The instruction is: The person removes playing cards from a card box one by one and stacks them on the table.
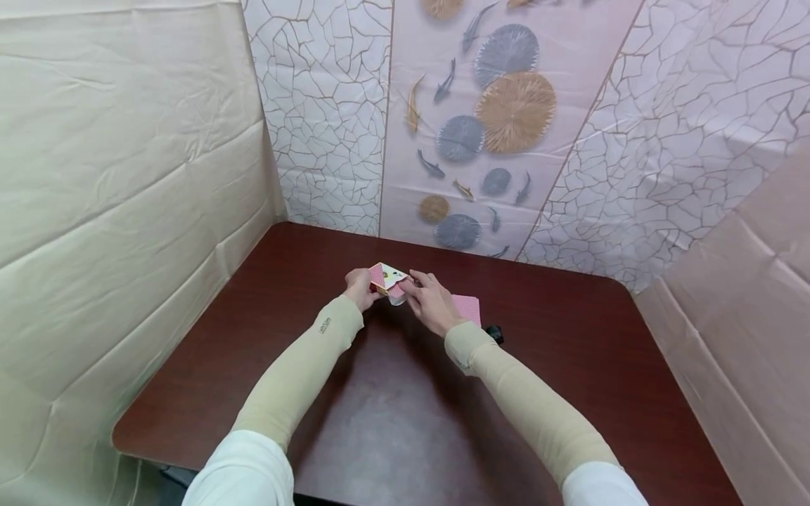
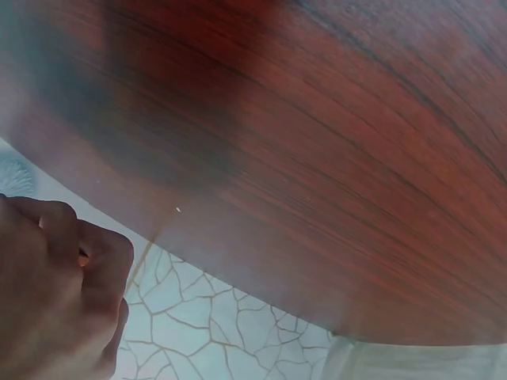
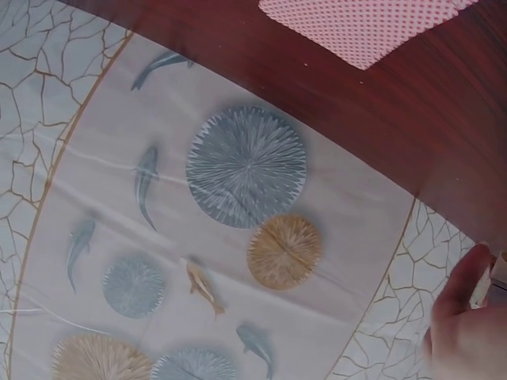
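A small red-and-white patterned box (image 1: pixel 390 277) with a white printed panel is held up above the far half of the table, between both hands. My left hand (image 1: pixel 359 288) grips its left side, thumb and fingers round the edge. On the right side, my right hand (image 1: pixel 432 302) pinches the near right edge of the box. In the left wrist view the left hand (image 2: pixel 59 289) shows curled fingers, and the box is hidden. Only a sliver of the box (image 3: pixel 499 271) shows beside the right hand (image 3: pixel 467 324) in the right wrist view.
A pink-and-white checked sheet (image 1: pixel 467 308) lies on the dark red wooden table (image 1: pixel 392 400), just past the right hand. Near the right wrist is a small black object (image 1: pixel 495 334). A patterned curtain (image 1: pixel 323 112) hangs behind the table, with beige cloth (image 1: pixel 126 176) at the left.
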Motion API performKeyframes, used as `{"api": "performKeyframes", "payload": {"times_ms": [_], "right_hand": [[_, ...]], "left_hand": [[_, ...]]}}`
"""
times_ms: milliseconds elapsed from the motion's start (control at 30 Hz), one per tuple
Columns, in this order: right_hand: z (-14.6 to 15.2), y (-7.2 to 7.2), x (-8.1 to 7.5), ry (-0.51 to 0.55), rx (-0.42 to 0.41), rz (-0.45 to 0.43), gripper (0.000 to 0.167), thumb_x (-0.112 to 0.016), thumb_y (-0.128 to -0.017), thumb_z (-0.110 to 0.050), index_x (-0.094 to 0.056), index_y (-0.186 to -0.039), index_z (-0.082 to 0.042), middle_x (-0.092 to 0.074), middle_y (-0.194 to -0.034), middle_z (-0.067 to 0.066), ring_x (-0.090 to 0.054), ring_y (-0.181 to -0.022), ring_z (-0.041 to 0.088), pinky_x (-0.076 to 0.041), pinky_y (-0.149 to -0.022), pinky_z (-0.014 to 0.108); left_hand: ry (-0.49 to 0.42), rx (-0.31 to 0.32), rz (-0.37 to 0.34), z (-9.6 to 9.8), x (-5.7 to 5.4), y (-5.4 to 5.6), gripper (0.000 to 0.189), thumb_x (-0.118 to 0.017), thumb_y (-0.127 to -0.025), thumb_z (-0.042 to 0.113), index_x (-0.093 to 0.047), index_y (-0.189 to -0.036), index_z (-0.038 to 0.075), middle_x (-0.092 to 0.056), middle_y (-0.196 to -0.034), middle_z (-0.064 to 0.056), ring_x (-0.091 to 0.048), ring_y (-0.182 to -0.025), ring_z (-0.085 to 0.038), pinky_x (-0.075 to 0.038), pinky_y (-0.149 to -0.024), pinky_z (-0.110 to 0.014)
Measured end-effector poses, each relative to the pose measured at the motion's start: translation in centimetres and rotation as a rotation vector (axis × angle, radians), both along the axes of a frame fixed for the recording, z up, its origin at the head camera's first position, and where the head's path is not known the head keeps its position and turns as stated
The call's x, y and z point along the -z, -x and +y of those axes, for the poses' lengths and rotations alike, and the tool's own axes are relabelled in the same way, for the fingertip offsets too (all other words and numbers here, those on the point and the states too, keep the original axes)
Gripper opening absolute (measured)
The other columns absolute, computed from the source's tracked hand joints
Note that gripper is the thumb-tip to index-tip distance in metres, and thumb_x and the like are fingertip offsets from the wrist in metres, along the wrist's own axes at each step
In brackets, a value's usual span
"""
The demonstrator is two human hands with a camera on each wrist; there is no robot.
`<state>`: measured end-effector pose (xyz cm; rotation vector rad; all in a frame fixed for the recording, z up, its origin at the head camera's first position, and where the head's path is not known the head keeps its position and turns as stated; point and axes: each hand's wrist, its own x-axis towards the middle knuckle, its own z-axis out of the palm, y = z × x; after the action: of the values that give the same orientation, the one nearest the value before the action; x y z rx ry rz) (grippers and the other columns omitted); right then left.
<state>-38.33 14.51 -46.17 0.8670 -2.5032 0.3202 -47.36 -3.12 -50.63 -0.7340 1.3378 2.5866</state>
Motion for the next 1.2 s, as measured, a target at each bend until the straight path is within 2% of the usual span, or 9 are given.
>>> {"api": "performKeyframes", "payload": {"times_ms": [100, 233, 400, 500, 733, 767, 967, 1100, 1200], "right_hand": [[-0.3, -0.2, -0.3, 0.033, 0.003, -0.032, 0.027, -0.067, -0.088, -0.022, -0.072, -0.113, -0.012, -0.060, -0.130, 0.017, -0.059, -0.115, 0.031, -0.052, -0.096, 0.044], [-0.7, -0.4, -0.4, 0.075, 0.031, -0.123, 0.037, -0.069, -0.086, -0.043, -0.071, -0.100, -0.009, -0.061, -0.122, 0.013, -0.060, -0.110, 0.026, -0.054, -0.091, 0.041], [-1.1, -0.5, -0.5, 0.078, 0.051, -0.176, 0.042, -0.069, -0.083, -0.052, -0.064, -0.090, -0.011, -0.057, -0.114, 0.009, -0.058, -0.098, 0.022, -0.056, -0.079, 0.038], [-1.1, -0.6, -0.7, 0.029, 0.056, -0.201, 0.039, -0.070, -0.083, -0.047, -0.063, -0.097, -0.012, -0.056, -0.114, 0.010, -0.058, -0.097, 0.022, -0.056, -0.078, 0.039], [-0.6, -0.7, -1.0, -0.102, 0.111, -0.282, 0.051, -0.067, -0.078, -0.042, -0.056, -0.118, -0.011, -0.058, -0.105, 0.011, -0.056, -0.094, 0.025, -0.055, -0.079, 0.041], [-0.5, -0.7, -0.9, -0.106, 0.111, -0.284, 0.052, -0.067, -0.077, -0.041, -0.055, -0.119, -0.011, -0.058, -0.104, 0.011, -0.056, -0.094, 0.025, -0.055, -0.078, 0.041], [1.0, -0.4, -0.3, -0.073, 0.084, -0.256, 0.054, -0.069, -0.074, -0.034, -0.054, -0.120, -0.010, -0.056, -0.112, 0.013, -0.054, -0.104, 0.030, -0.053, -0.086, 0.044], [2.7, -0.3, 0.5, -0.040, 0.097, -0.235, 0.056, -0.069, -0.075, -0.031, -0.053, -0.123, -0.007, -0.056, -0.115, 0.016, -0.051, -0.108, 0.031, -0.051, -0.091, 0.044], [3.8, -0.2, 0.7, -0.020, 0.161, -0.253, 0.055, -0.068, -0.076, -0.032, -0.054, -0.123, -0.007, -0.056, -0.115, 0.015, -0.050, -0.109, 0.030, -0.051, -0.085, 0.047]], "left_hand": [[-0.006, -0.002, 0.028, -0.9, 3.3, 2.9, 0.036, -0.026, -0.101, 0.012, -0.044, -0.131, 0.001, -0.057, -0.121, -0.016, -0.059, -0.108, -0.027, -0.053, -0.089, -0.051], [-0.037, 0.027, 0.045, -0.8, 4.7, 3.4, 0.037, -0.028, -0.104, 0.014, -0.038, -0.138, 0.005, -0.052, -0.132, -0.014, -0.054, -0.119, -0.027, -0.048, -0.099, -0.053], [-0.025, 0.038, 0.046, -1.3, 7.1, 5.5, 0.033, -0.033, -0.102, 0.020, -0.041, -0.131, 0.007, -0.057, -0.120, -0.007, -0.056, -0.109, -0.021, -0.052, -0.090, -0.050], [0.015, 0.018, 0.018, -1.9, 6.0, 5.2, 0.032, -0.031, -0.100, 0.018, -0.042, -0.128, 0.007, -0.058, -0.115, -0.007, -0.057, -0.104, -0.023, -0.054, -0.086, -0.049], [0.051, 0.008, 0.021, -1.4, -1.4, -1.0, 0.040, -0.041, -0.096, 0.003, -0.041, -0.136, -0.003, -0.050, -0.134, -0.018, -0.052, -0.121, -0.029, -0.050, -0.098, -0.050], [0.044, 0.008, 0.047, -1.5, -1.0, -0.7, 0.037, -0.045, -0.094, 0.002, -0.046, -0.130, -0.004, -0.054, -0.127, -0.019, -0.056, -0.114, -0.029, -0.053, -0.092, -0.049], [0.047, -0.009, 0.035, -1.5, -3.7, -3.3, 0.036, -0.044, -0.097, 0.003, -0.045, -0.133, -0.004, -0.054, -0.130, -0.018, -0.056, -0.115, -0.026, -0.051, -0.097, -0.046], [0.053, 0.018, 0.000, -1.3, -7.8, -7.2, 0.044, -0.037, -0.100, 0.004, -0.034, -0.143, -0.006, -0.043, -0.145, -0.019, -0.046, -0.129, -0.026, -0.042, -0.110, -0.044], [0.031, 0.022, 0.002, -1.4, -7.7, -7.1, 0.044, -0.037, -0.099, 0.003, -0.034, -0.142, -0.007, -0.043, -0.145, -0.021, -0.046, -0.128, -0.027, -0.041, -0.110, -0.045]]}}
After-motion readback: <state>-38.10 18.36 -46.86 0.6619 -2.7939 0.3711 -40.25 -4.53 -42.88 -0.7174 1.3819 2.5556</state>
